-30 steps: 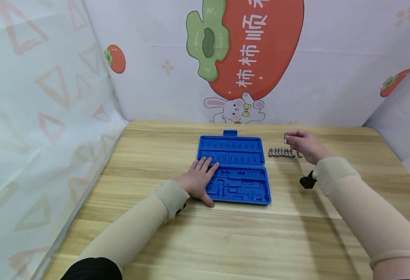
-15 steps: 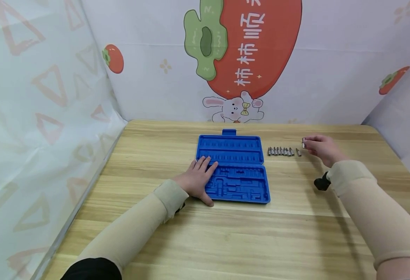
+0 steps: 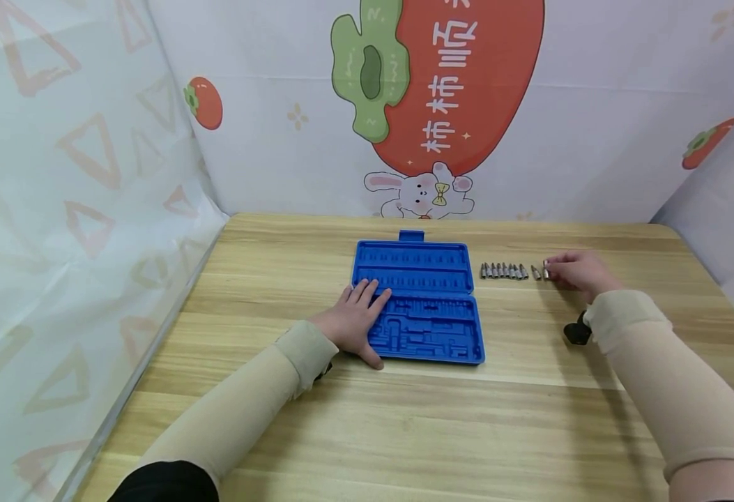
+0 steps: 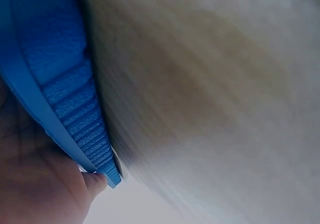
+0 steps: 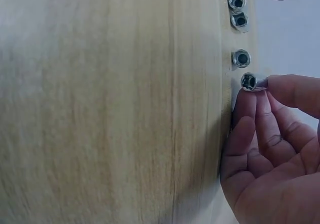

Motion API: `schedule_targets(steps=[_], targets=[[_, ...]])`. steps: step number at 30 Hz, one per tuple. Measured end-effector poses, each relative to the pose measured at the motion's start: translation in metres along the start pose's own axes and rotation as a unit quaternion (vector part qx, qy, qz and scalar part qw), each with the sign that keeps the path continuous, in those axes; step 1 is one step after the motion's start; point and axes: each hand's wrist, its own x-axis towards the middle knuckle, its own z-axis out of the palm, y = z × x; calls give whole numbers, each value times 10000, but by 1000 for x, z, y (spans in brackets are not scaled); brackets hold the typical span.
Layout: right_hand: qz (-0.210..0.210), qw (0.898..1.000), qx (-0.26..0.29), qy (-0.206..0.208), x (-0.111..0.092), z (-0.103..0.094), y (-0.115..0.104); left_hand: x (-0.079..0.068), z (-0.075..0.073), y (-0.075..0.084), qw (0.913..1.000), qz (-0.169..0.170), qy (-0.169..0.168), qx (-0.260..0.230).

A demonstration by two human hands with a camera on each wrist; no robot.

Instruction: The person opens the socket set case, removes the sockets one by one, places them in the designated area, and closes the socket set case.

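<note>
My right hand (image 3: 583, 271) pinches a small silver socket (image 5: 254, 82) between thumb and finger, low over the table at the right end of a row of similar sockets (image 3: 503, 270). One single socket (image 3: 535, 272) lies between the held one and the row. The right wrist view shows square holes in the ends facing it. My left hand (image 3: 349, 325) rests with spread, straight fingers on the left edge of an open blue plastic tool case (image 3: 426, 361). In the left wrist view, the case's ribbed side wall (image 4: 80, 112) shows beside the palm.
The case lies flat, its lid (image 3: 413, 267) opened toward the back and its moulded slots facing up. A wooden table (image 3: 404, 432) carries everything. A printed cloth backdrop (image 3: 279, 153) stands along the table's back edge, with more cloth at both sides.
My right hand has moved right past the single socket, carrying its socket, and has then lowered toward the table beside it. My left hand stays on the case.
</note>
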Motion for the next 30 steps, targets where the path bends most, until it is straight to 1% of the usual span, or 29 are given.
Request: schedule_targets(steps=[5, 11, 20, 30], targets=[[71, 9994, -319, 77, 1, 1, -1, -1, 0, 0, 10000, 4, -1, -30], [22, 9969, -765, 174, 4, 5, -3, -1, -2, 1, 10000, -8, -15, -48], [64, 9926, -1164, 333, 4, 9, -7, -2, -2, 1, 10000, -36, -27, -48], [-43, 9885, -1486, 284, 5, 11, -8, -2, -2, 1, 10000, -41, -56, -5]])
